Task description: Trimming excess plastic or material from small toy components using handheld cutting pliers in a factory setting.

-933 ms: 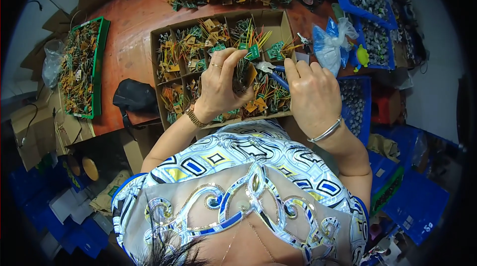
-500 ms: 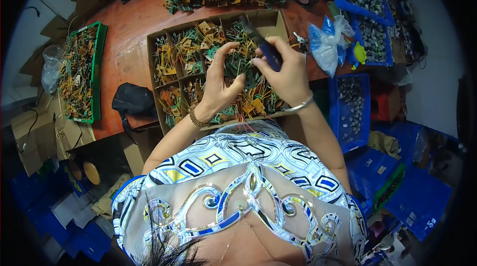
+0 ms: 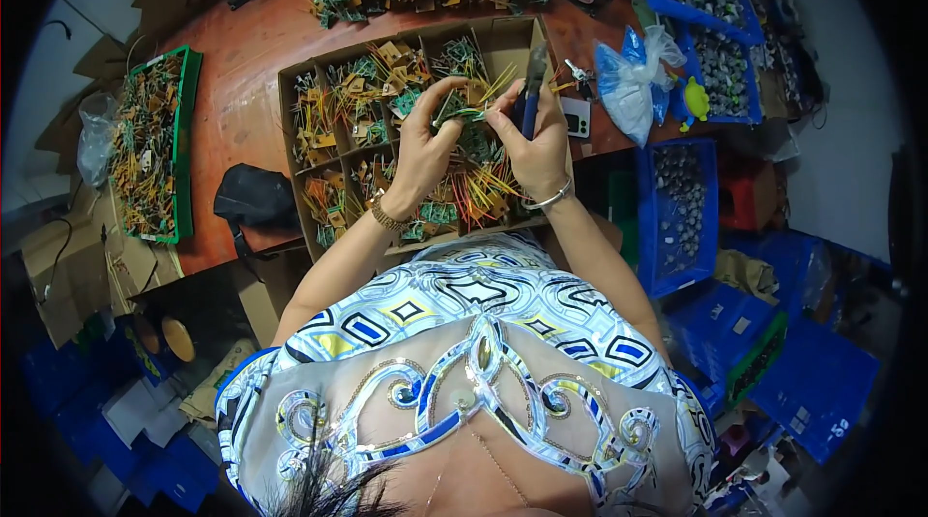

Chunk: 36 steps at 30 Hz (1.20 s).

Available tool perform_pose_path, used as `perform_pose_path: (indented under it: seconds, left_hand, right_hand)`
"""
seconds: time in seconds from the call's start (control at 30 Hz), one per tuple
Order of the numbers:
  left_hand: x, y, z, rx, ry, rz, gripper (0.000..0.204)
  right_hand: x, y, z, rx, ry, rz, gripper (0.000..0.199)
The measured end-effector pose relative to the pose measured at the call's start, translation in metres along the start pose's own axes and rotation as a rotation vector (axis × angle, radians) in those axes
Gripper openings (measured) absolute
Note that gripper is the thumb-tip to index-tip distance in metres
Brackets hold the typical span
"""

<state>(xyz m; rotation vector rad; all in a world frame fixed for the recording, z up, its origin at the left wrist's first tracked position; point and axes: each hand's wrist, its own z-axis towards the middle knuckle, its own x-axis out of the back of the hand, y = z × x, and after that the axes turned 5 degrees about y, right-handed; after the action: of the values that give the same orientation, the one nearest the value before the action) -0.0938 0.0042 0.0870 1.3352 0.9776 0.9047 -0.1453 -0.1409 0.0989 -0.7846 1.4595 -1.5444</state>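
Above the cardboard box (image 3: 510, 40), grasping wires (image 3: 466, 115) in the curled left hand (image 3: 425, 142). Pinching them with the right hand (image 3: 535, 152), also gripping pliers (image 3: 531, 101) pointed toward the box's far side.

A glossy reddish table (image 3: 237, 97) stands left of a pale wall (image 3: 851, 155).
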Motion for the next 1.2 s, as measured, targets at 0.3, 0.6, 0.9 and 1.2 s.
perform_pose_path:
  seconds: [0.3,0.6,0.9,1.2]
  left_hand:
    - [-0.014,-0.020,0.016,-0.090,0.104,0.060,0.022]
    - [0.010,-0.010,0.045,0.444,0.134,-0.667,0.029]
    - [-0.003,-0.026,0.039,0.651,0.072,-1.210,0.025]
    - [-0.002,-0.013,0.031,0.214,0.208,-0.867,0.028]
  right_hand:
    - [0.009,-0.002,0.010,0.791,-0.224,-0.578,0.023]
    - [0.012,-0.017,0.053,0.398,0.143,-0.413,0.023]
    - [-0.005,0.014,0.021,0.480,-0.158,-0.452,0.047]
    - [-0.013,-0.009,0.008,-0.294,0.150,0.281,0.019]
